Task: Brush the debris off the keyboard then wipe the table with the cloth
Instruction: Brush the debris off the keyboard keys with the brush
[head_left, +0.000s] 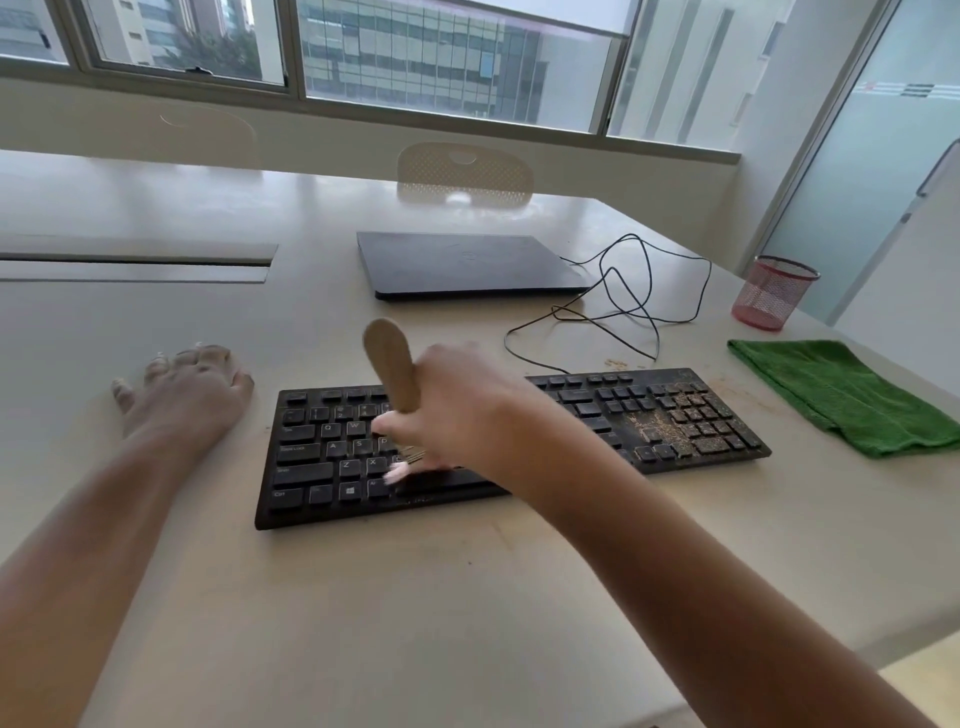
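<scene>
Head view shows the right hand (457, 410) at the centre of the frame, its fingers curled tight round a wooden-handled brush (390, 364) whose rounded end sticks up above the knuckles; the bristle end is hidden and blurred low against the keys. The keyboard (498, 447) lies across the middle of the surface (467, 597), and the brush works over its left-centre keys. The left hand (187, 387) rests flat on the surface just left of the keyboard, fingers spread apart and holding nothing.

Most of the debris (675, 421) sits on the number pad at the right end of the keyboard, well away from where the brush is. The likely slip, as I judge it, is leaving that patch half done, or sweeping it rightward onto the green cloth (841, 395), which lies folded just beside that end. Crumbs flicked onto the cloth would be smeared back over the surface during the wipe. A few specks already lie on the surface behind the keyboard and near the cloth.

Nothing steadies the keyboard, since the left hand is beside it, not on it; a firm stroke could skid it. Its black cable (623, 291) loops loosely toward the closed laptop (467, 262), and a wide stroke could snag it. The red mesh cup (774, 293) stands apart at the right.
</scene>
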